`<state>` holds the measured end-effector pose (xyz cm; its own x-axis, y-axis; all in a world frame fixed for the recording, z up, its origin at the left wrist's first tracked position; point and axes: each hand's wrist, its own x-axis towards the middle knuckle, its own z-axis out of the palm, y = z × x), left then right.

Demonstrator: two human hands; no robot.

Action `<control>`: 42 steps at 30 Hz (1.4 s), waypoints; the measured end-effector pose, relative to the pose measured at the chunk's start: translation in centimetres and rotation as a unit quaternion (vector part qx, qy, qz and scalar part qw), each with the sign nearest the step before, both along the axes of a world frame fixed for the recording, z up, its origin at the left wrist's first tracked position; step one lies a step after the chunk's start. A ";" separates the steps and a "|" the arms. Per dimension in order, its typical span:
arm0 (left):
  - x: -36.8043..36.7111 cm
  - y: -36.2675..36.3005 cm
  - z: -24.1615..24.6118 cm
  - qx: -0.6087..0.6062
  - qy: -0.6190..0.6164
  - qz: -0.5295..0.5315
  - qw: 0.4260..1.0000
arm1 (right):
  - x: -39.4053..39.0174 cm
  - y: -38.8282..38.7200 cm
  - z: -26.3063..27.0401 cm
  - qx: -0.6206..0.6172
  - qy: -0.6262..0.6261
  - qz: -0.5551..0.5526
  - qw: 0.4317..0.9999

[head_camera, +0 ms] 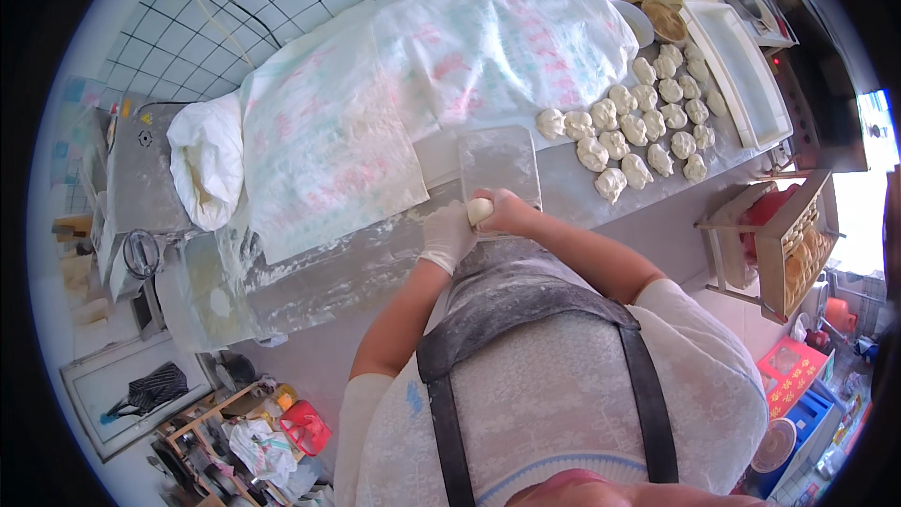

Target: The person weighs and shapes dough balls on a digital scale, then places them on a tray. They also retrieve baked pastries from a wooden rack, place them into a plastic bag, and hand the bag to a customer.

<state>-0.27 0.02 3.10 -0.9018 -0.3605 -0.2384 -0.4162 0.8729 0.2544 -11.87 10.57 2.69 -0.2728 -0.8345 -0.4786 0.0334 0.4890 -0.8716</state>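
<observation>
My left hand (448,234), in a thin whitish glove, meets my right hand (505,211) in front of my apron. Between them a smooth, pale lump of dough (480,210) bulges out, gripped from both sides. How much more dough the fingers hide, I cannot tell. Just beyond the hands is a flat, flour-dusted metal plate (498,158). Several rough dough pieces (633,128) lie in loose rows on the metal worktable (563,165) to the right.
A large plastic sheet (436,56) with pink and green print covers something along the back. On the left sits a white cloth bundle (205,162). A white tray (739,70) and a brown-filled bowl (664,20) stand at right. Below them is a wooden rack (781,253).
</observation>
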 end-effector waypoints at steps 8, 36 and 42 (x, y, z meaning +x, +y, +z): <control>4.1 -4.3 -6.1 0.112 0.039 0.161 0.980 | -4.3 0.0 -0.4 -0.154 0.334 -0.085 0.926; 4.0 0.3 -6.4 -0.032 0.148 0.016 0.988 | -6.1 4.5 -4.3 0.012 0.403 -0.158 0.901; 2.3 -1.2 -4.9 -0.004 0.183 0.103 0.978 | -4.4 3.2 -4.6 -0.041 0.439 -0.144 0.886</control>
